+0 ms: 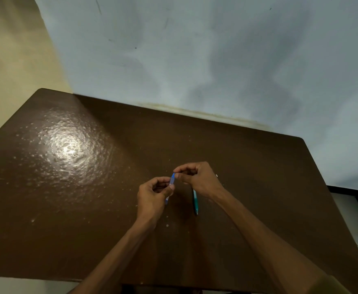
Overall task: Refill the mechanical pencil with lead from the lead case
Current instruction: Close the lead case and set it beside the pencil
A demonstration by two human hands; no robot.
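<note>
A person works over a dark brown table pushed against a pale blue wall. Both bare hands meet above the middle of the tabletop, a little toward its right edge.

The left hand is curled around a slim blue lead case, thumb and fingers closed on its lower half. The case stands nearly upright in the grip, its long axis running from the near edge of the table toward the wall edge, leaning slightly right at the top; a short piece of its lower end shows below the thumb. The right hand pinches the upper tip of the case between thumb and forefinger, the other fingers folded in. Whether that pinch holds a cap, a lead, or only the case's end is too small to make out.

The teal mechanical pencil lies flat on the table just right of the left hand, partly under the right wrist. Its long axis also runs from near edge to wall edge, almost parallel to the case. Neither hand grips it. A small white speck sits on the tabletop beyond the right hand.
</note>
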